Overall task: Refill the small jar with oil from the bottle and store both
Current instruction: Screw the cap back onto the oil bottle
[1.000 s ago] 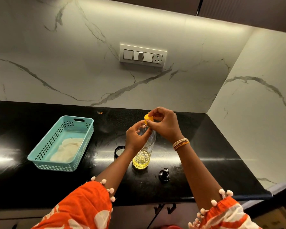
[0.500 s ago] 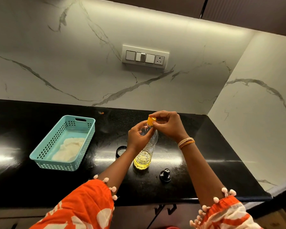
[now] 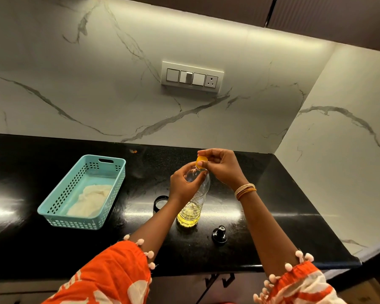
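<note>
Bottle [image 3: 195,200], yellow oil near bottom.

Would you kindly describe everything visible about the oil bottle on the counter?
The bottle is clear ribbed plastic, standing upright on the black counter, right of the small jar. Yellow oil fills only its bottom part; the rest looks empty. The left hand grips its shoulder and neck. The right hand pinches the yellow cap at the mouth, tilted; whether it is on or off is unclear.

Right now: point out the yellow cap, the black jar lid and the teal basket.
yellow cap [image 3: 201,161]: head view, on its side wall.
black jar lid [image 3: 219,234]: head view, on its knob.
teal basket [image 3: 106,159]: head view, on its far rim.
</note>
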